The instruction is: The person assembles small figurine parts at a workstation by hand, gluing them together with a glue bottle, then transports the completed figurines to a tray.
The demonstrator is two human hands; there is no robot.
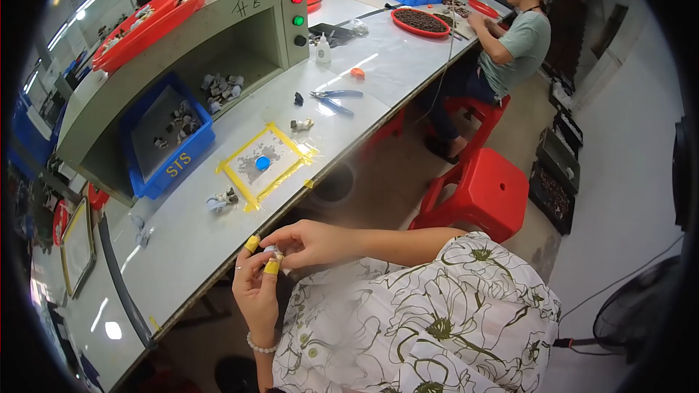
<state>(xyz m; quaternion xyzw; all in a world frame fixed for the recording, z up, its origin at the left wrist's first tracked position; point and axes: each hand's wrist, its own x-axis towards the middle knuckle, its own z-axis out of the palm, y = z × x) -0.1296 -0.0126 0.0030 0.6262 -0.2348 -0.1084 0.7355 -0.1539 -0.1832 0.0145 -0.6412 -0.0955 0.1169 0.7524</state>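
Observation:
My left hand (255,280), with yellow tape on two fingers, pinches a small white-and-grey figurine-like piece (275,252) just off the table's front edge. Closed on the same piece from the other side is my right hand (312,244); the fingers cover much of it. On the table ahead, yellow tape frames a grey-stained patch (251,183) with a blue cap (263,164) on it. Similar small pieces (220,201) lie left of the frame, and another piece (301,124) lies just beyond it. Blue-handled cutting pliers (336,100) rest farther back, handles apart.
A pale green metal housing (291,0) with lit buttons stands at left, a blue bin (171,160) of pieces in its opening and red trays (153,22) on top. A white dropper bottle (323,49) stands beside it. Right are a red stool (480,193) and a seated person (520,47).

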